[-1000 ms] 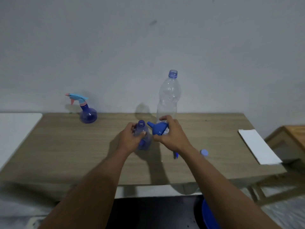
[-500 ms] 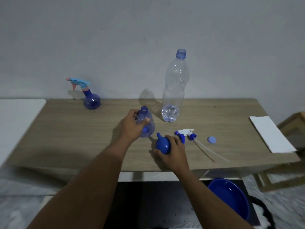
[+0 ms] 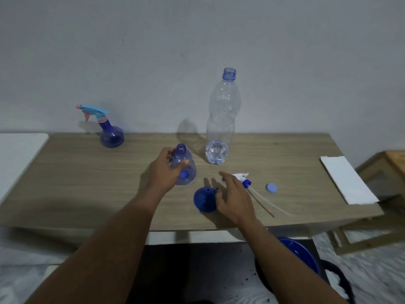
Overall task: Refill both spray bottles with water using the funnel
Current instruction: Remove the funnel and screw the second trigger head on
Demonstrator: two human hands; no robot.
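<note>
Left hand [image 3: 163,172] is gripping the uncapped spray bottle [image 3: 190,172] on the desk [image 3: 87,183] — right hand [image 3: 235,197], grip open and fingers spread, is hovering just beside the funnel [image 3: 205,200], lying at the bottle's 5 o'clock.

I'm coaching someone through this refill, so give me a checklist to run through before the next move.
1. Small bottle gripped by the left hand, standing on the table: ok.
2. Its neck open, funnel lying aside on the table: ok.
3. Right hand free, open, holding nothing: ok.
4. Spray head within reach, lying just beyond the right hand: ok.
5. Water level in the small bottle: cannot tell.
6. Water left in the big bottle for the other spray bottle: not ok, only a little at the bottom.
</note>
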